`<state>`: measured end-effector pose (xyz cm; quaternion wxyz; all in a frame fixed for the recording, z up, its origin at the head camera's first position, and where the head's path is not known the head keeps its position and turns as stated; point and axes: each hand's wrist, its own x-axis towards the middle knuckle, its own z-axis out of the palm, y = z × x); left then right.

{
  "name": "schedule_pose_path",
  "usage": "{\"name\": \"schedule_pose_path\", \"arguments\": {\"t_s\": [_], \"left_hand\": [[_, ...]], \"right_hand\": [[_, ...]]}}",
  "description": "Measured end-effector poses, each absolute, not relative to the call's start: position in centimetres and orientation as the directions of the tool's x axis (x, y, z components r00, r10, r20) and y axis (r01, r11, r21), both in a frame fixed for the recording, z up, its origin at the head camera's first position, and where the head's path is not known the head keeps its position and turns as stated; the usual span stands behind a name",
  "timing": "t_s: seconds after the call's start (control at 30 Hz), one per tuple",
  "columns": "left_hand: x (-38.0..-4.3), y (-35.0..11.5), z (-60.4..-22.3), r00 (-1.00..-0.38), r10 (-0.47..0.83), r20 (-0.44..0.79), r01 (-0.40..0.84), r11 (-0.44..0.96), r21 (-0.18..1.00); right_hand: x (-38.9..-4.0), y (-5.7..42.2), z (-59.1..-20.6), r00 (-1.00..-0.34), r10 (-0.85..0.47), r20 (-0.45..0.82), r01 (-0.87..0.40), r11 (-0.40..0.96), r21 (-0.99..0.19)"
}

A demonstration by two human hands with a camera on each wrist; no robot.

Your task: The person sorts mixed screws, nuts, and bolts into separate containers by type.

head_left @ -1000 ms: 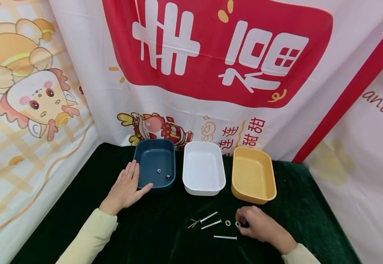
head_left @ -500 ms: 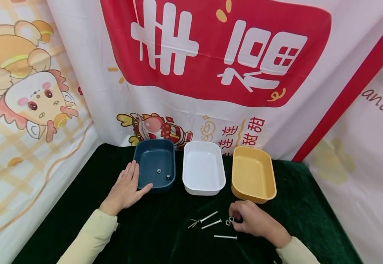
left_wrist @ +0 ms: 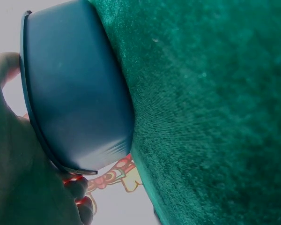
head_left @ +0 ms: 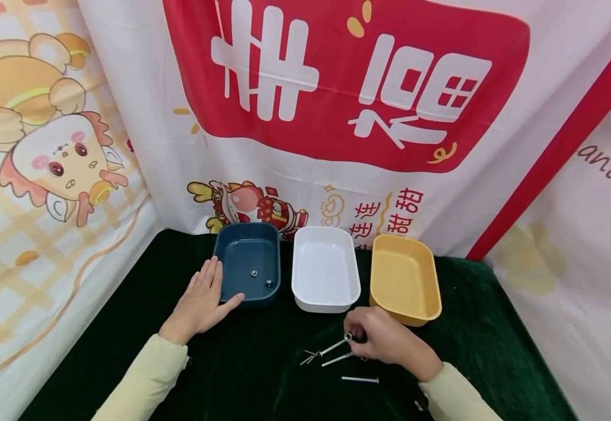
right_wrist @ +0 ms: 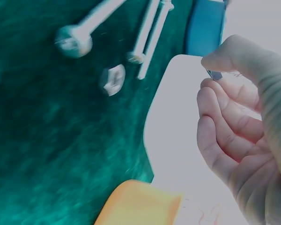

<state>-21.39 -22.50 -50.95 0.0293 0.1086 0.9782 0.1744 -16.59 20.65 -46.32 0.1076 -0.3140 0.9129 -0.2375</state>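
My right hand [head_left: 389, 339] pinches a metal nut [head_left: 348, 337] between thumb and forefinger, raised over the cloth near the white bin [head_left: 326, 306]. In the right wrist view the nut [right_wrist: 215, 74] shows as a small edge at the fingertips. Another nut [right_wrist: 114, 79] lies on the cloth, mostly hidden by the hand in the head view. Close by are silver bolts [head_left: 334, 346] and a few thin small screws [head_left: 307, 358]. My left hand [head_left: 197, 301] rests with straight fingers on the rim of the blue bin [head_left: 242, 251], which holds two nuts [head_left: 254, 273].
A yellow bin [head_left: 405, 275] stands right of the white one, all three in a row at the back of the dark green cloth [head_left: 263, 368]. Behind them hangs a printed curtain [head_left: 152, 117]. One bolt [head_left: 360, 380] lies apart, nearer the front.
My right hand has lifted the nut from the cloth and carried it left and away from me, passing over the other nut. The left hand stays on the blue bin.
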Motion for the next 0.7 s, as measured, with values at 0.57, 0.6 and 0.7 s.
{"name": "schedule_pose_path", "arguments": {"t_s": [0.57,0.6,0.7], "left_hand": [[-21.1,-22.3,-50.6,-0.976,0.217,-0.003,0.203,0.915,0.349],[-21.1,-22.3,-50.6,-0.976,0.218,-0.001,0.204,0.915,0.349],[-21.2,-22.3,-50.7,-0.975,0.221,0.001,0.208,0.914,0.348]], "right_hand": [[-19.0,14.6,-44.1,-0.707,-0.697,0.119,-0.657,0.586,-0.474],[-19.2,14.2,-44.0,-0.704,-0.7,0.122,-0.662,0.584,-0.469],[-19.9,13.1,-43.6,-0.694,-0.707,0.135,-0.678,0.58,-0.452]]}}
